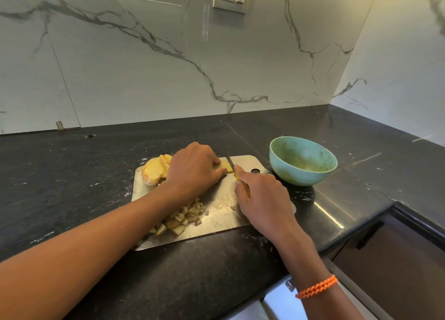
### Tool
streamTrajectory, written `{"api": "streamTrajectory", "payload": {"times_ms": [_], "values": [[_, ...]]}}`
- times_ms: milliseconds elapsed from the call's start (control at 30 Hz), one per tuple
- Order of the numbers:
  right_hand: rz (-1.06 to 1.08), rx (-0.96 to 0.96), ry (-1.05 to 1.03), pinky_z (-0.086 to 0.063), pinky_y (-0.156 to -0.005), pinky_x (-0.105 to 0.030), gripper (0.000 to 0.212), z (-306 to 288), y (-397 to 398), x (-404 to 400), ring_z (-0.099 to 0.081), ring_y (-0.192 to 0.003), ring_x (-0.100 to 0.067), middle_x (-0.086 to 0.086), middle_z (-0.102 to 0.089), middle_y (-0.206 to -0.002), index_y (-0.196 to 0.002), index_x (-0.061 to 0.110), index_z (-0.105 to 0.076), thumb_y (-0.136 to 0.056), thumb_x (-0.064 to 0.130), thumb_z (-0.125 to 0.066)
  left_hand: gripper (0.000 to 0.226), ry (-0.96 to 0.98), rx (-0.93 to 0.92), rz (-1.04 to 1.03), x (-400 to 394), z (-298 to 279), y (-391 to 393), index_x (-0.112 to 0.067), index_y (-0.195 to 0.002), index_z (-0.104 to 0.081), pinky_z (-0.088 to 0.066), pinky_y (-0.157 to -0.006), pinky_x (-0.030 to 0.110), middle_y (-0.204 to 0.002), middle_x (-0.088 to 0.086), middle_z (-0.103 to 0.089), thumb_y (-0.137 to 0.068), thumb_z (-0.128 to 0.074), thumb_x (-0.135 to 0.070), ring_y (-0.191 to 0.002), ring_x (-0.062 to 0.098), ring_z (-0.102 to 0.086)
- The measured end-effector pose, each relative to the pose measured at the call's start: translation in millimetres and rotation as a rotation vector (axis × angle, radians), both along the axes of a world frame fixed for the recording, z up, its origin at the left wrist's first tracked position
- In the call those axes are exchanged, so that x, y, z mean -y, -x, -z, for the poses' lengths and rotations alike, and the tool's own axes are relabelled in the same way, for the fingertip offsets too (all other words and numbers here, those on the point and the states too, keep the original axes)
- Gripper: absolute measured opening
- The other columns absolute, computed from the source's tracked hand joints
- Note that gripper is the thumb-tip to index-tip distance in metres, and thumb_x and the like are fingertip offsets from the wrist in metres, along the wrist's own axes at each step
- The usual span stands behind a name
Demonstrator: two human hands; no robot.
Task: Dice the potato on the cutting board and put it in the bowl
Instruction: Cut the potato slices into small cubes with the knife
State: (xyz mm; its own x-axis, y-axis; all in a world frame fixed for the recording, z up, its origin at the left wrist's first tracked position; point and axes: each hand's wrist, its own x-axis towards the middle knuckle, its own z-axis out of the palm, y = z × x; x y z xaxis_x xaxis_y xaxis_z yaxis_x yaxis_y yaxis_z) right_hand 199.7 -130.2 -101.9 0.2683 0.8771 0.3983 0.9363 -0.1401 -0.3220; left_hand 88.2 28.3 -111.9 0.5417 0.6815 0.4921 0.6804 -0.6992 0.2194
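Dicing in progress: left hand (pixel 192 169) fingers pin a potato slice (pixel 226 166) to the steel cutting board (pixel 216 209); right hand (pixel 261 199) grips the knife (pixel 230 162). Next, judged: crosswise cuts, then transfer dice (pixel 183 219) to the bowl (pixel 303 160).

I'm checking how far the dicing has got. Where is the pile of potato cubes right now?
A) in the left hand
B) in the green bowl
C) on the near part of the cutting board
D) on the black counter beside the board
C: the potato cubes lie heaped on the near part of the cutting board, under the left forearm, while the green bowl holds no cubes.
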Motion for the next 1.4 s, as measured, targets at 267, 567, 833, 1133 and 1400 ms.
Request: {"api": "streamTrajectory", "payload": {"times_ms": [267, 567, 833, 1133, 1400], "values": [[0.001, 0.065, 0.081, -0.053, -0.072, -0.041, 0.047, 2, 0, 1, -0.060, -0.086, -0.015, 0.007, -0.070, -0.095, -0.153, 0.032, -0.046, -0.106, 0.032, -0.040, 0.043, 0.012, 0.022, 0.018, 1, -3, 0, -0.027, -0.118, -0.079, -0.042, -0.068, 0.027, -0.111, -0.010, -0.075, -0.090, -0.073, -0.059, -0.099, 0.011, -0.062], [-0.013, 0.111, 0.137, -0.054, -0.077, -0.043, 0.047, 2, 2, 6, -0.065, -0.094, -0.022, 0.001, -0.070, -0.102, -0.151, 0.028, -0.047, -0.105, 0.033, -0.040, 0.040, -0.007, 0.014, -0.007, 7, -7, -2, -0.025, -0.115, -0.080, -0.038, -0.062, 0.024, -0.107, -0.010, -0.077, -0.091, -0.074, -0.056, -0.094, 0.011, -0.065], [-0.052, 0.073, 0.079, -0.051, -0.078, -0.043, 0.050, 8, 4, 43, -0.062, -0.092, -0.017, 0.006, -0.070, -0.096, -0.154, 0.030, -0.045, -0.105, 0.034, -0.040, 0.037, 0.024, -0.026, -0.083, 9, -7, -4, -0.021, -0.097, -0.084, -0.059, -0.063, 0.031, -0.085, -0.008, -0.076, -0.091, -0.073, -0.056, -0.072, 0.009, -0.062], [0.036, -0.035, -0.124, -0.045, -0.061, -0.037, 0.046, 5, 7, 37, -0.053, -0.061, -0.015, 0.005, -0.059, -0.062, -0.149, 0.033, -0.052, -0.103, 0.030, -0.049, 0.030, 0.051, -0.012, 0.013, 5, -9, 2, -0.025, -0.097, -0.084, -0.045, -0.060, 0.024, -0.094, -0.007, -0.077, -0.091, -0.075, -0.053, -0.089, 0.014, -0.067], [0.016, 0.020, 0.018, -0.047, -0.071, -0.039, 0.046, 0, 9, 1, -0.060, -0.093, -0.021, 0.002, -0.072, -0.100, -0.151, 0.031, -0.050, -0.106, 0.031, -0.041, 0.036, 0.046, 0.029, 0.054, 1, -6, 2, -0.028, -0.116, -0.080, -0.045, -0.069, 0.029, -0.111, -0.012, -0.077, -0.091, -0.075, -0.055, -0.099, 0.012, -0.065]]}}
